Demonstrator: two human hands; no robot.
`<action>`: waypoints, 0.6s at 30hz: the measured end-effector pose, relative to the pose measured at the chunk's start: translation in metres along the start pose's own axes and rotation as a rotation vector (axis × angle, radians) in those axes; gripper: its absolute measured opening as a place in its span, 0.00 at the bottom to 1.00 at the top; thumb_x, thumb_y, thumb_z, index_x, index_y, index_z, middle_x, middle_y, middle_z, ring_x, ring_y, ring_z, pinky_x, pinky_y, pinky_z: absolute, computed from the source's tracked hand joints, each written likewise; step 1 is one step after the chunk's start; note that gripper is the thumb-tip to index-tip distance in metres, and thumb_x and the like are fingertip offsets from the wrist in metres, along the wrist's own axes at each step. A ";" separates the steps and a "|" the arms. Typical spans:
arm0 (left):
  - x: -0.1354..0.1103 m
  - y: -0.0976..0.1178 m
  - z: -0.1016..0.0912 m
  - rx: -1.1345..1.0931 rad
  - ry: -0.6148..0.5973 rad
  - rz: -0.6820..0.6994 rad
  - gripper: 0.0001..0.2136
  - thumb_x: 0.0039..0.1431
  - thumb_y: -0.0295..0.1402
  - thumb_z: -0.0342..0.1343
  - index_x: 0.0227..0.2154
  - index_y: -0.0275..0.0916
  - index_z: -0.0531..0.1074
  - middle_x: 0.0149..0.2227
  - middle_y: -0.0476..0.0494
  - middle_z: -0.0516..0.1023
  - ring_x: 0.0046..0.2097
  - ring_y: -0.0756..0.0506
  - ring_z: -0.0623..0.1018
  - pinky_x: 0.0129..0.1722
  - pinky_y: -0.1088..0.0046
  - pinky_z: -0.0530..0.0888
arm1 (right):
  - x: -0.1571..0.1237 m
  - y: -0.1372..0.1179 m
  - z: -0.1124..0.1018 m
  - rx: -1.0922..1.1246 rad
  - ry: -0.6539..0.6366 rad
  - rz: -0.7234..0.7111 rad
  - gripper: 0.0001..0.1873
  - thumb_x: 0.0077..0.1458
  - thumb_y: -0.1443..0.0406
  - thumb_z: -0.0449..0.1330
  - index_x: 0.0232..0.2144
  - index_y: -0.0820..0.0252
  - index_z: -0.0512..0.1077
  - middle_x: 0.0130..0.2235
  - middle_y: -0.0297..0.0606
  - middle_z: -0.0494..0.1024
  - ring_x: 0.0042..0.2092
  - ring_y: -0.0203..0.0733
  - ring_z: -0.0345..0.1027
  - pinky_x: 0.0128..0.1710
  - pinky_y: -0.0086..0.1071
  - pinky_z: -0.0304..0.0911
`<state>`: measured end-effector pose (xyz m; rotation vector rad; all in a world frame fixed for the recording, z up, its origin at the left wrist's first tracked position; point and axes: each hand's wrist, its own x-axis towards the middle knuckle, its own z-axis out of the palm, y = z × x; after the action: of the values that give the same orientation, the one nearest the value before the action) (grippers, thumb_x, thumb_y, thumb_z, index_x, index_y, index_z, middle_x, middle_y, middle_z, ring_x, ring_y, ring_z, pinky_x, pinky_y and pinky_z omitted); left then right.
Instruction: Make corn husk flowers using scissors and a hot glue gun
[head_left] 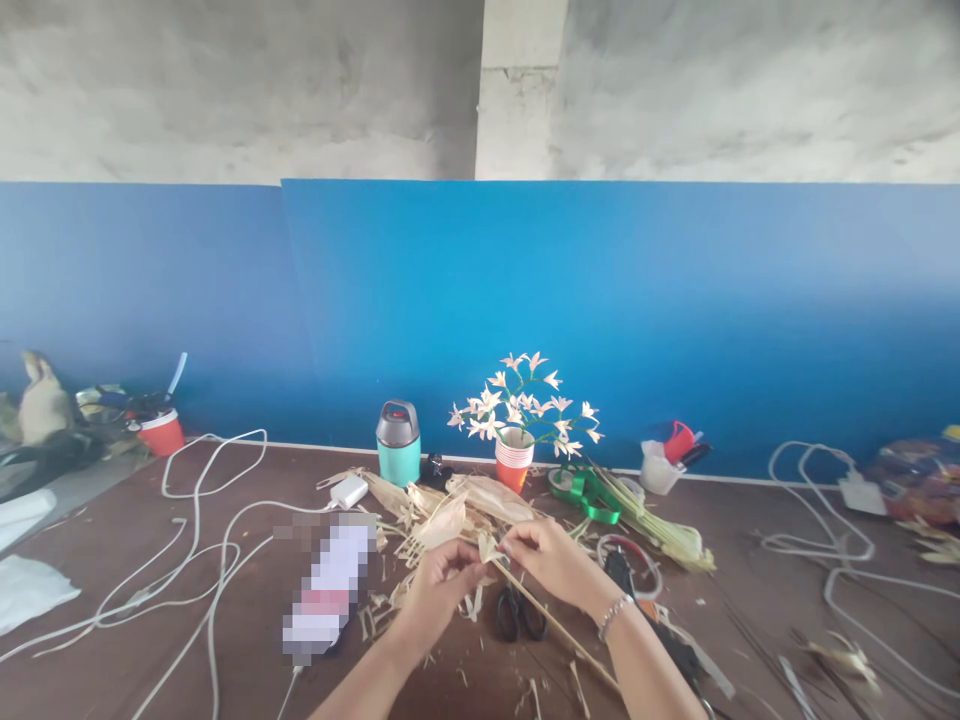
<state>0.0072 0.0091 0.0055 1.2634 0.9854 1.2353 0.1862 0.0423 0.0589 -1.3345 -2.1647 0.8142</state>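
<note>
Before me, a pale corn husk piece (487, 546) shaped like a small flower sits at the upper end of a thin tan stick (559, 625). Thumb and fingers of my left hand (444, 582) pinch this husk from the left. My right hand (553, 562), with a bracelet at its wrist, closes its fingertips on the husk's right side, close to the stick's tip. The stick slopes down to the right beneath my right forearm. Black scissors (520, 612) lie below my hands, partly under the stick. Dried corn husks (442, 520) are heaped just behind.
Paper cups (514, 468) hold a spray of pale husk flowers (517, 402). Nearby stand a teal flask (399, 445), green ribbon (589, 495) and a bundle of stalks (660, 525). A phone (330, 590) with white cables lies left. A white cup (660, 468) holds tools.
</note>
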 end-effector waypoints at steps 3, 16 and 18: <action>0.000 0.002 0.000 -0.001 0.038 0.005 0.13 0.44 0.42 0.64 0.23 0.36 0.73 0.22 0.51 0.70 0.26 0.50 0.66 0.28 0.76 0.62 | 0.001 0.002 0.001 0.053 -0.010 -0.002 0.14 0.53 0.64 0.53 0.21 0.60 0.75 0.22 0.34 0.75 0.25 0.36 0.63 0.27 0.31 0.58; 0.001 -0.002 -0.003 0.089 0.108 0.117 0.09 0.49 0.38 0.61 0.22 0.37 0.73 0.24 0.49 0.72 0.30 0.48 0.69 0.32 0.75 0.64 | -0.005 -0.014 0.002 0.581 -0.170 0.119 0.12 0.52 0.60 0.57 0.23 0.60 0.73 0.24 0.35 0.75 0.24 0.33 0.62 0.26 0.29 0.58; 0.001 -0.001 -0.003 0.130 0.097 0.133 0.08 0.50 0.36 0.60 0.22 0.37 0.73 0.24 0.49 0.73 0.29 0.48 0.69 0.31 0.75 0.65 | -0.005 -0.017 0.004 0.545 -0.129 0.141 0.09 0.50 0.62 0.59 0.21 0.60 0.72 0.23 0.34 0.74 0.23 0.33 0.61 0.26 0.29 0.58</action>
<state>0.0044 0.0103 0.0047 1.3996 1.0797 1.3641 0.1748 0.0313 0.0672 -1.1752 -1.7587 1.4538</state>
